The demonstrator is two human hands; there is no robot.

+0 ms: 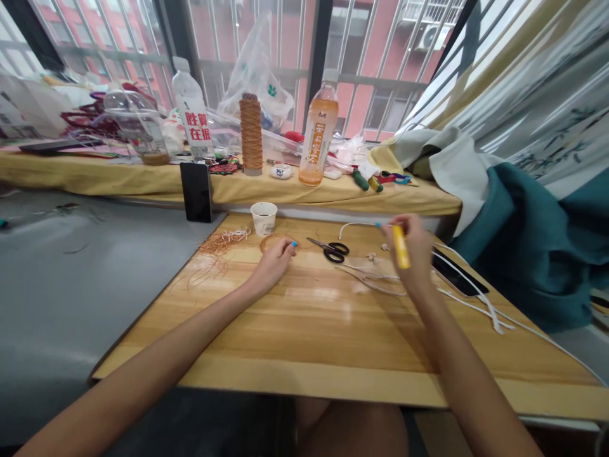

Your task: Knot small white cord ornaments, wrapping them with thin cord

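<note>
My left hand [275,261] rests on the wooden board, fingers closed at a thin loop of orange thread [267,238] that shows behind them. The thumb has a bright blue tip. Raised over the right side of the board, my right hand [413,244] is closed around a slim yellow stick-shaped thing [401,246], slightly blurred. A white cord [354,224] curves out by its blue-tipped thumb; I cannot tell whether the fingers hold it. Between the hands lie black-handled scissors [334,249], spread apart. More white cords [469,306] stretch beneath and beyond my right forearm.
A paper cup [263,219] stands beyond my left hand, beside tangled orange thread [221,244]. A black phone [459,273] lies at right; another dark device [196,193] leans upright. Bottles, an orange thread spool [250,134] and pliers-like handles [360,179] crowd the cloth-covered ledge [285,200].
</note>
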